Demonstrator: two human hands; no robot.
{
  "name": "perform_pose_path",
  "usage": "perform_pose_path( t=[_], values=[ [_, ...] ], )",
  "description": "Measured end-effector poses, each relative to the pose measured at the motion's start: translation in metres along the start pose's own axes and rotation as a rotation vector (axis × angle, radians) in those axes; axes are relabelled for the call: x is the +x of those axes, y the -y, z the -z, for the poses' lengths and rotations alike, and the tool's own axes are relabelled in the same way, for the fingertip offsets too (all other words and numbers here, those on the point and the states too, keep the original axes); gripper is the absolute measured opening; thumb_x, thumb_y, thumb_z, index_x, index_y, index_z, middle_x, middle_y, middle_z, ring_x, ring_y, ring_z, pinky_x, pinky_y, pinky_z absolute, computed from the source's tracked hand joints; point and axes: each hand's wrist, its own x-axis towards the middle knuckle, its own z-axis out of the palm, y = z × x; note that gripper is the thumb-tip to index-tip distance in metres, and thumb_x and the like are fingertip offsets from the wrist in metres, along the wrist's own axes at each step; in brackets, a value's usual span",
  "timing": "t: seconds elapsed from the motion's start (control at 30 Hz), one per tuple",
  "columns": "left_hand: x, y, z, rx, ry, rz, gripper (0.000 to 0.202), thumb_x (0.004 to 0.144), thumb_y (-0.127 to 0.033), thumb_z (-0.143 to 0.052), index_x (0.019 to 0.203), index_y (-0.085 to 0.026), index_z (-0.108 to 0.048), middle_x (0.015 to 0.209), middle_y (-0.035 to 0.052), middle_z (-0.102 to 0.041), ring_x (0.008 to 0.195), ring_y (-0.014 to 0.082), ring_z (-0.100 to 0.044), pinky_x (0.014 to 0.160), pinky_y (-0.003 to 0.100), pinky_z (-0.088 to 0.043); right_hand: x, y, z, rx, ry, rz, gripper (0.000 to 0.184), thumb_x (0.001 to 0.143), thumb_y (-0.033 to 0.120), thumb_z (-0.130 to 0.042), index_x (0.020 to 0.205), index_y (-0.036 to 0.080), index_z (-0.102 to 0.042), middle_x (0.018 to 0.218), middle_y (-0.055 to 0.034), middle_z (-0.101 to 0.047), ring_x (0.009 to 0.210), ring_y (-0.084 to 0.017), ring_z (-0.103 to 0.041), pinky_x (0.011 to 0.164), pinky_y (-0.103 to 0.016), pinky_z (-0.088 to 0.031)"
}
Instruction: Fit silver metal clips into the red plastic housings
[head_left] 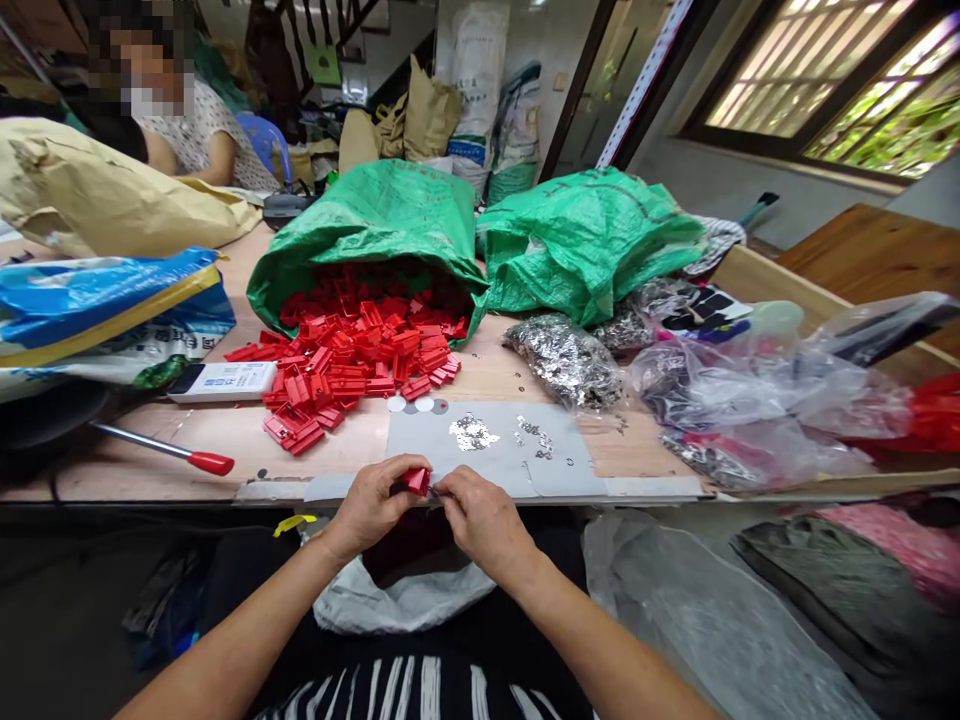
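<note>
My left hand [375,502] is closed on a small red plastic piece [417,481] at the near edge of the wooden table [247,440]. My right hand [480,515] pinches against that same piece from the right; what its fingertips hold is too small to make out. Just beyond my hands lies a grey card [487,445] with a little heap of small shiny metal parts [471,432]. Behind it, a pile of red plastic pieces [352,355] spills from an open green sack [375,225].
A second green sack [585,235] and clear bags of metal parts [566,360] lie at right. A white remote [225,380] and a red-handled tool [169,450] lie at left, by a blue sack [105,310]. Another person [187,125] sits at the far left. A white bag [405,600] hangs at my lap.
</note>
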Motion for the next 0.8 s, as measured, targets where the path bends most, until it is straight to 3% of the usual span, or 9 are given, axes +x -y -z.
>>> perform_pose_path(
  t=[0.13,0.37,0.8],
  values=[
    [-0.001,0.001,-0.001,0.013,0.011,-0.009,0.027,0.074,-0.018,-0.06,0.1,-0.023,-0.062,0.093,0.0013,-0.068,0.085,0.0175,-0.061,0.082,0.03,-0.046,0.002,0.002,-0.002,0.027,-0.028,-0.025,0.02,0.084,0.01,-0.049,0.094,0.021,-0.063,0.092,-0.0045,-0.063,0.084,-0.016,-0.06,0.075,-0.026,-0.043],
    [-0.003,-0.001,0.005,-0.042,0.063,-0.047,0.026,0.076,-0.02,-0.06,0.102,-0.022,-0.061,0.09,0.0,-0.067,0.083,0.0158,-0.06,0.079,0.028,-0.045,0.006,-0.015,0.008,0.356,0.007,0.007,0.014,0.081,0.014,-0.054,0.087,0.021,-0.065,0.085,0.0007,-0.068,0.079,-0.014,-0.06,0.072,-0.024,-0.043],
    [-0.003,-0.003,0.007,-0.071,0.099,-0.039,0.028,0.075,-0.019,-0.059,0.103,-0.023,-0.063,0.09,0.0012,-0.068,0.083,0.0173,-0.061,0.08,0.029,-0.047,0.006,-0.01,0.007,0.18,0.015,0.052,0.017,0.08,0.012,-0.056,0.089,0.022,-0.067,0.083,-0.001,-0.065,0.076,-0.014,-0.058,0.069,-0.023,-0.04]
  ],
)
